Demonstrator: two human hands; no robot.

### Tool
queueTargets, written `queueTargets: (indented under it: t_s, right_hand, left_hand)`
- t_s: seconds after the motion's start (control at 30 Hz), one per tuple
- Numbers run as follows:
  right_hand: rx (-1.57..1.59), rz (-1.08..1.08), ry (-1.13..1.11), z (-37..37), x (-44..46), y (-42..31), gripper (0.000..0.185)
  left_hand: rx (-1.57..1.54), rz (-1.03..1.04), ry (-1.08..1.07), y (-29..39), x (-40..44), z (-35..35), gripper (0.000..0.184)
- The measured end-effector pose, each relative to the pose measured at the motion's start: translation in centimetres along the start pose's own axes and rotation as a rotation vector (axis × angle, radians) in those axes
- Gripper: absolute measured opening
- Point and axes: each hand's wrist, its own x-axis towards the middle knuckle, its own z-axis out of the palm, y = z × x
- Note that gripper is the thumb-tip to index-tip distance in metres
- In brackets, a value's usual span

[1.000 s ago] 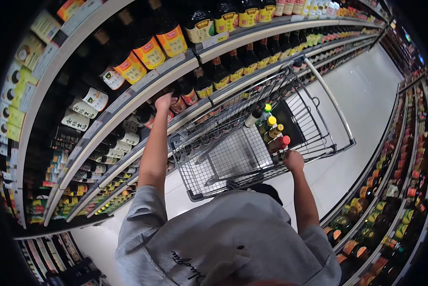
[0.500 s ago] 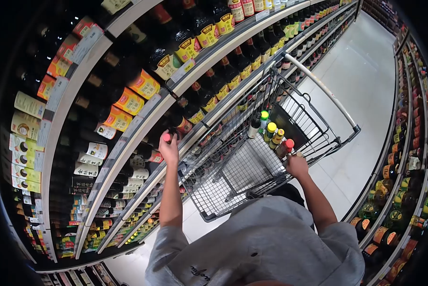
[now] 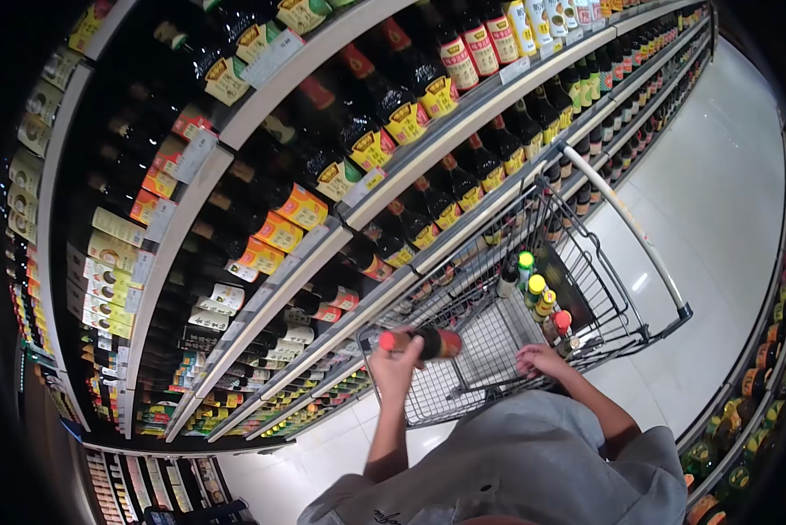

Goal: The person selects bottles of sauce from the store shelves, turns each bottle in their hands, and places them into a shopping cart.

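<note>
Left grip (image 3: pixel 398 367): wrapped round neck of dark red-capped bottle (image 3: pixel 443 344), body pointing right, nearly level, seen over cart (image 3: pixel 631 229). Bottle judged heavy, stiff, smooth, breakable if glass; best held by neck, body supported. Rightward: right grip (image 3: pixel 541 360) loosely curled, apparently unloaded, near upright bottles (image 3: pixel 535 287). Beyond: stocked shelves (image 3: pixel 428 157).

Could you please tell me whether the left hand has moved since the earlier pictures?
Yes. Judged against the shelf, the left hand has moved out and away from it, toward the shopping cart, gripping a red-capped bottle.
</note>
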Motion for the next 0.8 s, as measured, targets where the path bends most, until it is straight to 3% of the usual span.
queueTargets:
  t_s: [0.07, 0.17, 0.23, 0.37, 0.43, 0.5, 0.57, 0.63, 0.7, 0.8]
  right_hand:
    - [0.162, 0.004, -0.119, 2.3, -1.6, -3.2, 0.029]
    - [0.686, 0.116, -0.443, 4.2, -2.7, -5.0, 0.043]
    - [0.751, 0.195, -0.482, 4.3, -3.4, -5.5, 0.050]
    - [0.797, 0.217, -0.686, 3.3, -4.2, -5.0, 0.051]
    - [0.782, 0.212, -0.732, 3.5, -4.4, -4.4, 0.052]
    - [0.766, 0.202, -0.848, 3.5, -5.8, -4.7, 0.057]
    - [0.731, 0.179, -0.858, 3.7, -7.8, -6.5, 0.064]
    - [0.703, 0.045, -1.015, 3.9, -8.8, -7.5, 0.065]
    - [0.734, 0.079, -1.040, 4.2, -9.4, -8.4, 0.072]
    - [0.744, 0.022, -1.095, 3.8, -10.2, -9.7, 0.077]
  left_hand:
    - [-0.041, -0.041, -0.051, 0.4, -2.0, 2.3, 0.018]
    - [-0.092, -0.046, -0.049, 0.8, -4.0, 5.2, 0.017]
    - [-0.139, -0.099, -0.034, 0.4, -4.3, 6.3, 0.016]
    - [-0.006, -0.176, 0.118, 1.6, -4.5, 6.9, 0.015]
    - [-0.107, -0.027, 0.219, 1.3, -4.2, 6.5, 0.015]
    - [-0.082, -0.004, 0.247, 0.8, -3.6, 5.7, 0.014]
    - [-0.403, -0.063, 0.202, 1.4, -2.8, 5.7, 0.012]
    - [-0.491, -0.063, 0.145, 4.0, -2.6, 6.6, 0.015]
    - [-0.799, -0.123, 0.025, 5.7, -2.4, 7.4, 0.014]
    - [-0.799, -0.111, -0.028, 6.5, -2.0, 7.4, 0.013]
